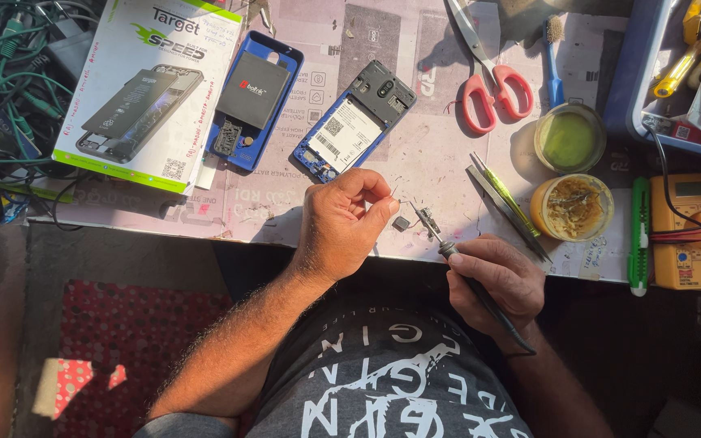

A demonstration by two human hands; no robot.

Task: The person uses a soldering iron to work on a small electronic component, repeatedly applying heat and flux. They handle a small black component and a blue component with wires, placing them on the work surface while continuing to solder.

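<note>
My left hand (pixel 342 223) hovers over the bench's front edge, thumb and forefinger pinched on a thin wire-like bit too small to identify. My right hand (pixel 496 280) grips a soldering iron (pixel 448 251) like a pen, its tip pointing up-left at a small dark part (pixel 402 223) lying on the bench between the hands. Beyond them lies an opened blue phone (pixel 354 122) with its battery label showing. Further left a blue back cover (pixel 255 99) carries a black battery.
A white battery box (pixel 152 89) and tangled cables (pixel 10 81) are at left. Red-handled scissors (pixel 492 85), tweezers (pixel 505 207), two round flux tins (pixel 569 138), a green tool (pixel 639 235), a yellow multimeter (pixel 699 231) and a blue tray (pixel 651 73) crowd the right.
</note>
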